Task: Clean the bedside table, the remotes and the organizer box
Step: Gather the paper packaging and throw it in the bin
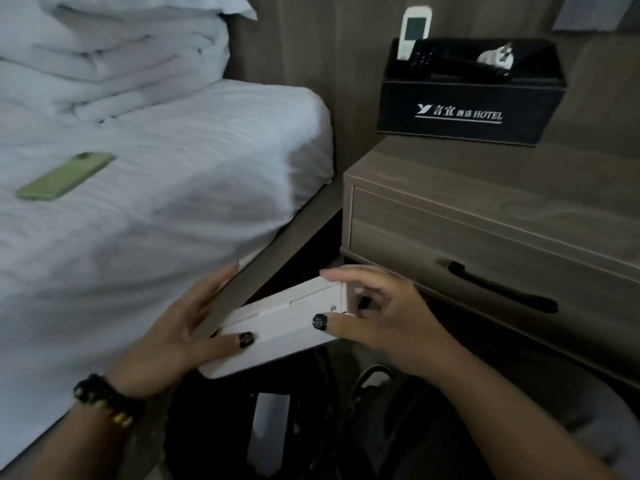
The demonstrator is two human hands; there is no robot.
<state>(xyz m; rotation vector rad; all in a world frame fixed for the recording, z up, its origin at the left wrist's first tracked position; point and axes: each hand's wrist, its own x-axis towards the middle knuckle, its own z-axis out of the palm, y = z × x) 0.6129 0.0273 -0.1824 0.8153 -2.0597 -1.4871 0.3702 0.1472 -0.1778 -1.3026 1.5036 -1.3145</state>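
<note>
Black hotel organizer box (471,110) on bedside table (485,174): white remote (412,31) stood inside. White box (277,327) gripped by left hand (180,337) and right hand (388,320). Green phone (65,176) on bed (173,202).

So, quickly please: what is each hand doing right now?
Left hand: holding the left end of the white box, thumb on top.
Right hand: holding the right end of the same box.

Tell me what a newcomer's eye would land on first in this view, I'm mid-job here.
First, the white box held low in the foreground between the left hand and right hand, in front of the bedside table. Next, the black organizer box with hotel lettering at the table's back, a white remote standing in it. Left, a green phone lies on the white bed.
</note>
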